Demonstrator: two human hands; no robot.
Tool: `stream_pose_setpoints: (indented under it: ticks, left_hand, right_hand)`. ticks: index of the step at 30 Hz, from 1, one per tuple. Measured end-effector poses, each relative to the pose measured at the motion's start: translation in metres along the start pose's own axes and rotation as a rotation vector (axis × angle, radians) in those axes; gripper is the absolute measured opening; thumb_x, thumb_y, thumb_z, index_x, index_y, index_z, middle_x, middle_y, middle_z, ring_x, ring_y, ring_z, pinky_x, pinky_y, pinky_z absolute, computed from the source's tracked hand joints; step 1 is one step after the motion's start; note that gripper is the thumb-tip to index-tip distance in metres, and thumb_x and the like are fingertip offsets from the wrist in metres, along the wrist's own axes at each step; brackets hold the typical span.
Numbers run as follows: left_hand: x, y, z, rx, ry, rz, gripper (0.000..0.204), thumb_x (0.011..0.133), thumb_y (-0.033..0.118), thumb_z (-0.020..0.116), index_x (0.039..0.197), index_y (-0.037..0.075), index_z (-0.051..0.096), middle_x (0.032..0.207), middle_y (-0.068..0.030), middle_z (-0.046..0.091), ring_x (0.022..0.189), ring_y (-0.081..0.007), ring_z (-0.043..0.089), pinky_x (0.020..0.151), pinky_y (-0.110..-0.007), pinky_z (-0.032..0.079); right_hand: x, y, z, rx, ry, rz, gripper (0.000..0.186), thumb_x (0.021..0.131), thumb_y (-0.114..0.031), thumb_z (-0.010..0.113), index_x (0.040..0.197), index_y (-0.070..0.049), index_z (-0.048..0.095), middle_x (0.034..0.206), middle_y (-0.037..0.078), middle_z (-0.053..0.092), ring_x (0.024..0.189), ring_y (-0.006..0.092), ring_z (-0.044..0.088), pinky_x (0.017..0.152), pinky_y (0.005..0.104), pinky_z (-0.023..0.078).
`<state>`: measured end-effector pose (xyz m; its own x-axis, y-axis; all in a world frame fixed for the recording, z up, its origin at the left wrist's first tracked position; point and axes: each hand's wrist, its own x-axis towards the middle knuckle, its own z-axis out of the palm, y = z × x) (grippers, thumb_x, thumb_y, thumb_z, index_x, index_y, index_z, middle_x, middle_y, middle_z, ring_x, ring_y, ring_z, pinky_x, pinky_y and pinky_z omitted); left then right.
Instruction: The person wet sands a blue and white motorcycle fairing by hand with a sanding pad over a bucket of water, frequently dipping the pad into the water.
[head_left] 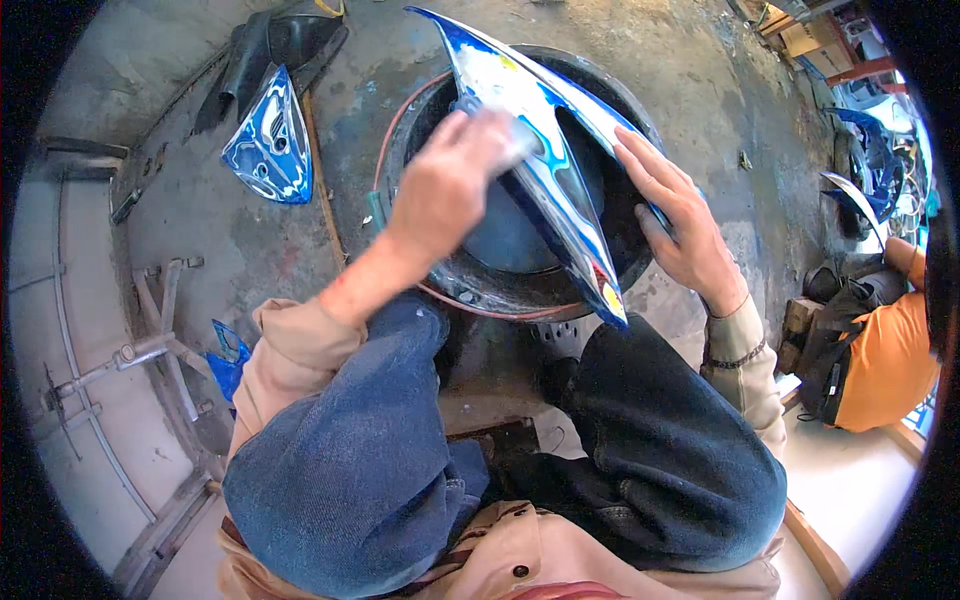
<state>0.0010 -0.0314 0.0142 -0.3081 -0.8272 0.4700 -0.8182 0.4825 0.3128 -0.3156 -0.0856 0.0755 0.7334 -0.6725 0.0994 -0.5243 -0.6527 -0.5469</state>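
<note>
A long, pointed blue-and-white painted motorcycle fairing panel (570, 195) lies across a round black tub (440, 265), its lower tip over the near rim. My left hand (450, 185) is on the panel's left side, smeared by motion. Its fingers are closed on a flat greyish pad (522, 145), whose kind is too blurred to tell. On the other side, my right hand (685, 215) grips the panel's right edge, fingers along the top and thumb lower down. Water (515, 235) shows inside the tub beneath the panel.
A thin reddish hose (388, 140) curves round the tub. Another blue-and-white panel (270, 145) lies on the floor at left, beside a black rubbery piece (265, 60) and a wooden stick (322, 190). A metal frame (150, 350) stands left; an orange-and-black bag (880, 360) sits right.
</note>
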Motion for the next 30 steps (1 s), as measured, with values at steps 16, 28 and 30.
stream_pose_setpoints:
  ticks: [16, 28, 30]
  left_hand:
    - [0.001, 0.012, 0.007, -0.090, 0.028, 0.014, 0.047, 0.095, 0.004, 0.061, 0.141, -0.002, 0.071, 0.143, -0.0190, 0.074, 0.138, -0.0418, 0.067, 0.122, -0.053, 0.049]
    - [0.004, -0.002, 0.003, 0.016, -0.020, 0.005, 0.058, 0.094, -0.007, 0.056, 0.151, -0.001, 0.064, 0.156, -0.0242, 0.065, 0.148, -0.0411, 0.060, 0.127, -0.052, 0.046]
    - [0.003, -0.006, 0.007, 0.090, -0.028, -0.087, 0.057, 0.094, -0.006, 0.058, 0.151, -0.002, 0.063, 0.156, -0.0236, 0.065, 0.150, -0.0412, 0.058, 0.127, -0.053, 0.046]
  right_hand:
    - [-0.006, 0.008, 0.002, 0.004, 0.018, -0.019, 0.083, 0.088, 0.013, 0.060, 0.168, -0.009, 0.050, 0.177, 0.017, 0.044, 0.165, 0.0372, 0.040, 0.134, 0.0504, 0.033]
    - [-0.002, 0.006, 0.000, 0.000, 0.003, -0.020, 0.084, 0.090, 0.012, 0.061, 0.170, -0.009, 0.048, 0.178, 0.017, 0.044, 0.165, 0.0364, 0.040, 0.134, 0.0494, 0.033]
    - [-0.004, 0.004, -0.001, -0.002, 0.008, -0.008, 0.085, 0.088, 0.013, 0.061, 0.169, -0.009, 0.048, 0.178, 0.017, 0.044, 0.165, 0.0367, 0.040, 0.134, 0.0495, 0.032]
